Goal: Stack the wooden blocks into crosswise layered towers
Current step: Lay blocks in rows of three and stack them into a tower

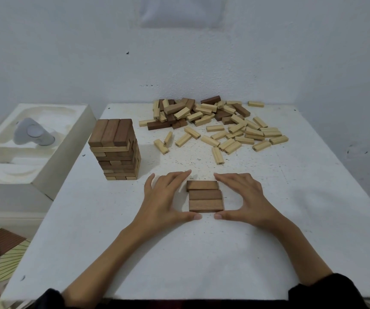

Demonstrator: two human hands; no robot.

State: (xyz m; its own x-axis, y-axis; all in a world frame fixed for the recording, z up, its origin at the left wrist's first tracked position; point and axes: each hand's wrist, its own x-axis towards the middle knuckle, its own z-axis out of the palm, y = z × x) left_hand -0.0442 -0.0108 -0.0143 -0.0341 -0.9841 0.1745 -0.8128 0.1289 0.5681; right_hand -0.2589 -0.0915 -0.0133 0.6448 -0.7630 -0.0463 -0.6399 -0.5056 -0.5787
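— White table (pixel 291 197), seen from the head: three dark blocks (pixel 204 196) lie side by side near the front.
— Left hand (pixel 168 197) and right hand (pixel 244 195) lie flat, fingers straight, against the row's ends, gripping nothing. I judge the blocks light, rigid and smooth; pinch the long sides.

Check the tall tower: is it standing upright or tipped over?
Upright. The tower stands on the table, layers stacked crosswise, three dark blocks flat on top.

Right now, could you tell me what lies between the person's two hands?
In the head view, three dark blocks lie flat side by side on the table between the left hand and right hand.
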